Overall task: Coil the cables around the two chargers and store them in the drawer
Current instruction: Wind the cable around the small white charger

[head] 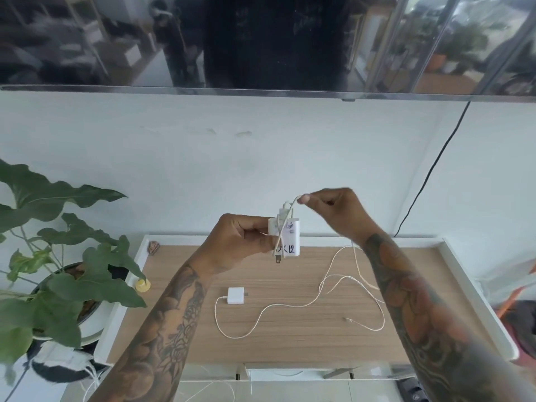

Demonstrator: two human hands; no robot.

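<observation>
The left hand (240, 239) grips 1 white charger (285, 239) above the table (290, 338), prongs pointing down. The right hand (333, 210) pinches its cable (293, 206) just above the charger; the cable seems to cross the body about 2 times. The second charger (236, 295) lies on the table, its cable (290, 307) loose.
</observation>
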